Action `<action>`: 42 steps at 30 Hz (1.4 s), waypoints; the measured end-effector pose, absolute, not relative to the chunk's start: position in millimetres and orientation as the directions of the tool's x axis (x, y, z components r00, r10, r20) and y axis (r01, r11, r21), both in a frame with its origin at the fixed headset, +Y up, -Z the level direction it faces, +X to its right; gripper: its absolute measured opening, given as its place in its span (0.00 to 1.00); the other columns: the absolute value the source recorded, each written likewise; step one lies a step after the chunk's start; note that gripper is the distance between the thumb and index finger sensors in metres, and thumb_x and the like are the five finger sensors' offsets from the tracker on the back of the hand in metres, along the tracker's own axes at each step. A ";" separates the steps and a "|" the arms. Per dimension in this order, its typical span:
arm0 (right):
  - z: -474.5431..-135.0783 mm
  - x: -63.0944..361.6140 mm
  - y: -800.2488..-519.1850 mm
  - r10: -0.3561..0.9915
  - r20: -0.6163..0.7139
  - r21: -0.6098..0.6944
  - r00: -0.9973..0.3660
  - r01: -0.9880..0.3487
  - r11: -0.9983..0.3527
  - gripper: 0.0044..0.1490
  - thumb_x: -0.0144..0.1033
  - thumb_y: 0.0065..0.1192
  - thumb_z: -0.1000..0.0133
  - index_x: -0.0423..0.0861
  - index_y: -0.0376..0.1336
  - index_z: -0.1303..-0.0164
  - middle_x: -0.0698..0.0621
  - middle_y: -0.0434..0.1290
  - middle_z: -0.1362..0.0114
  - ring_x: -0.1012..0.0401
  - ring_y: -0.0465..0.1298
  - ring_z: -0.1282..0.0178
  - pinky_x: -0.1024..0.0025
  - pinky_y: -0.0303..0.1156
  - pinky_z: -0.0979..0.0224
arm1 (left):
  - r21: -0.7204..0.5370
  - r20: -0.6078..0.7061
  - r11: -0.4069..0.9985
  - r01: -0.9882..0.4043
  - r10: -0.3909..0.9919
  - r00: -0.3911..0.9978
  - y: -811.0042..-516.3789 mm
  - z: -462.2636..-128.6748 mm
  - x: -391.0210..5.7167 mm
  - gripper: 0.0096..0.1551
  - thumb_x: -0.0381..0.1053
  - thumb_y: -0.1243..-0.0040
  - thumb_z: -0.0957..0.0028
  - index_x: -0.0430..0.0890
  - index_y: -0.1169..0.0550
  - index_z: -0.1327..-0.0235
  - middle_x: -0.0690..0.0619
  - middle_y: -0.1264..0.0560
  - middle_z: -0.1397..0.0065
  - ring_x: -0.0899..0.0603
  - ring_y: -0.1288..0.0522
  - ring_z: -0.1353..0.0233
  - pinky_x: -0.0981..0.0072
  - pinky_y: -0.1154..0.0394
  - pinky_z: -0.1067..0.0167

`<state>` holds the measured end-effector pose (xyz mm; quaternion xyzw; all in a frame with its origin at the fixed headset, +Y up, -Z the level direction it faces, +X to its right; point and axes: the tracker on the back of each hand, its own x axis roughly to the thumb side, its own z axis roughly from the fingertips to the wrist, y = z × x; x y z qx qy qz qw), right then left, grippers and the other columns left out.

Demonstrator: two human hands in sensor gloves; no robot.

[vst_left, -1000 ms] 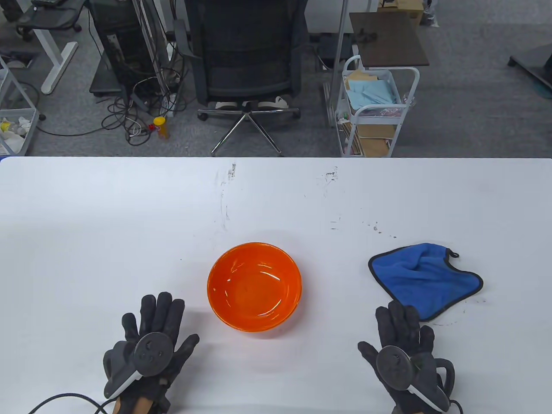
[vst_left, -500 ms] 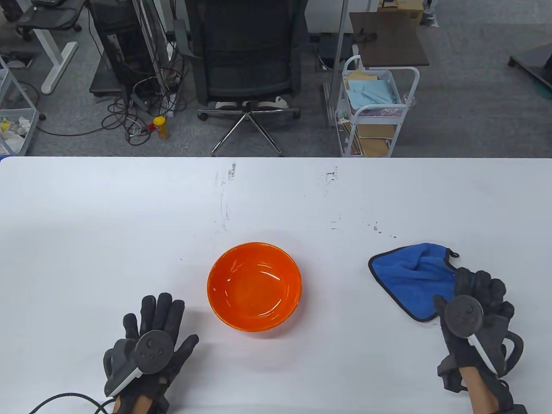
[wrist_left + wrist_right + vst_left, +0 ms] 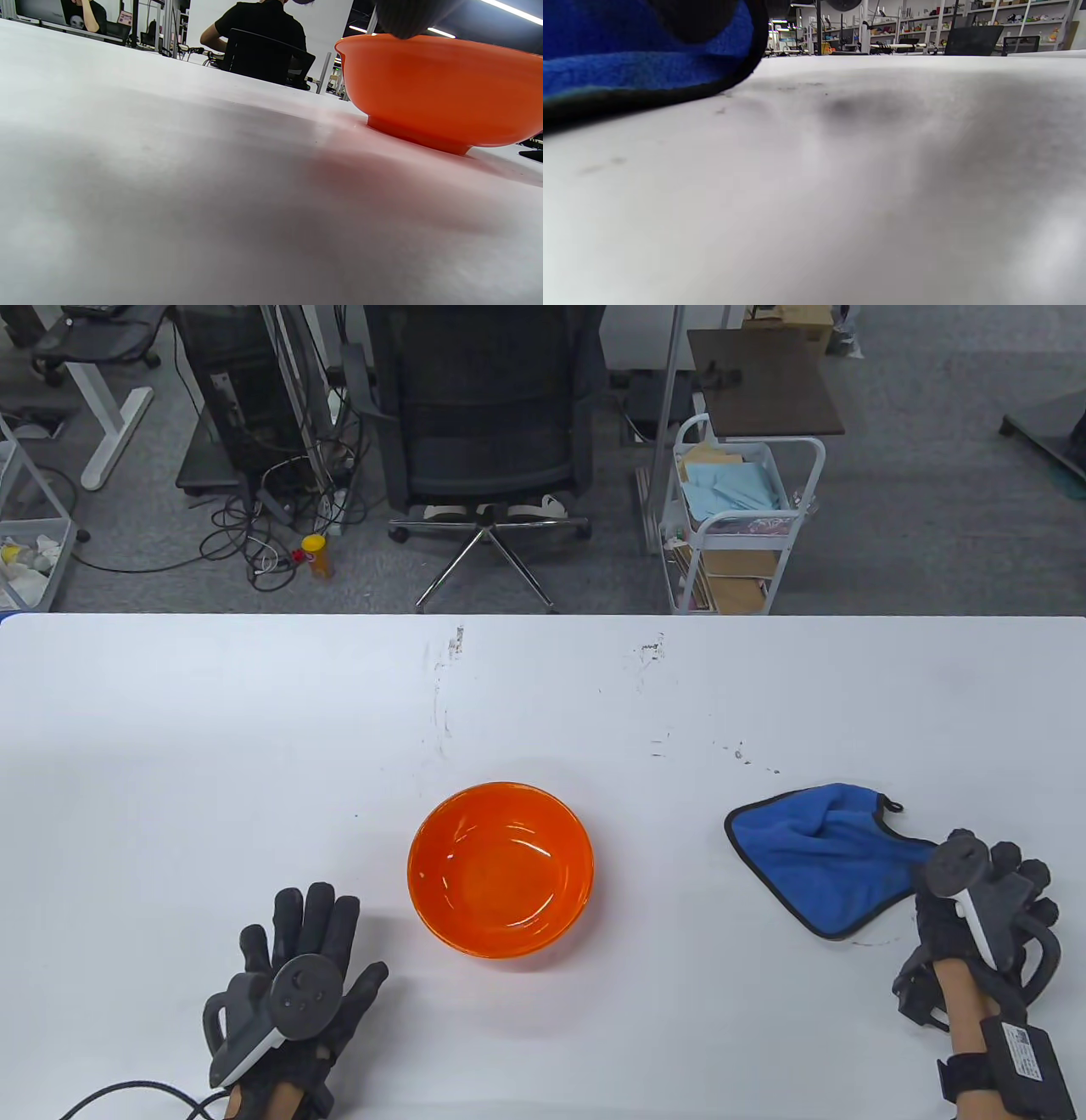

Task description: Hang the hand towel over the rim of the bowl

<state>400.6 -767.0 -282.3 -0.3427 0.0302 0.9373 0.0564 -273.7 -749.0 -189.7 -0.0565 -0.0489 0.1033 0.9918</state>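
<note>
Towel (image 3: 827, 857) corners point outward; right hand (image 3: 984, 903) grip unclear; left hand (image 3: 293, 984) flat.

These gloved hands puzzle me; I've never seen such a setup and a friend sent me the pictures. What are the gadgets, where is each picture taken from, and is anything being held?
They are a person's two hands in black sensor gloves, each with a round tracker strapped to its back; the fingers stay free. The wide picture looks down at a white table. The other two come from small cameras on the wrists, low over the tabletop. On the table stand an orange bowl and, to its right, a blue hand towel lying crumpled. The left hand rests flat near the bowl, holding nothing. The right hand is at the towel's right corner; whether it already grips the cloth cannot be told. The right wrist view shows the towel's edge close up.
</note>
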 end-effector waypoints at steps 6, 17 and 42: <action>-276.6 392.7 -752.1 0.112 -0.576 -0.088 -0.810 -0.075 -0.993 0.25 0.45 0.54 0.37 0.48 0.65 0.33 0.41 0.55 0.15 0.34 0.47 0.13 0.26 0.43 0.22 | -0.123 0.092 0.973 -0.196 0.208 0.974 -749.4 -190.2 -272.8 0.47 0.68 0.56 0.39 0.51 0.58 0.16 0.52 0.68 0.14 0.38 0.73 0.19 0.30 0.70 0.30; -228.0 320.5 -636.2 0.136 -0.193 -0.344 -0.972 -0.063 -0.937 0.25 0.39 0.53 0.36 0.38 0.64 0.34 0.39 0.55 0.15 0.32 0.45 0.14 0.25 0.41 0.23 | -0.086 0.130 0.976 -0.198 0.208 0.969 -746.8 -188.3 -269.9 0.48 0.69 0.57 0.39 0.51 0.60 0.16 0.52 0.70 0.15 0.38 0.75 0.19 0.30 0.70 0.30; -136.5 84.9 -582.1 -0.031 0.625 -0.352 -0.780 -0.246 -0.903 0.25 0.42 0.52 0.35 0.42 0.64 0.34 0.39 0.56 0.15 0.31 0.45 0.15 0.23 0.41 0.26 | -0.133 0.661 0.886 -0.444 0.413 0.626 -677.4 -152.4 -179.9 0.35 0.69 0.38 0.43 0.47 0.23 0.32 0.44 0.49 0.10 0.30 0.67 0.15 0.22 0.70 0.32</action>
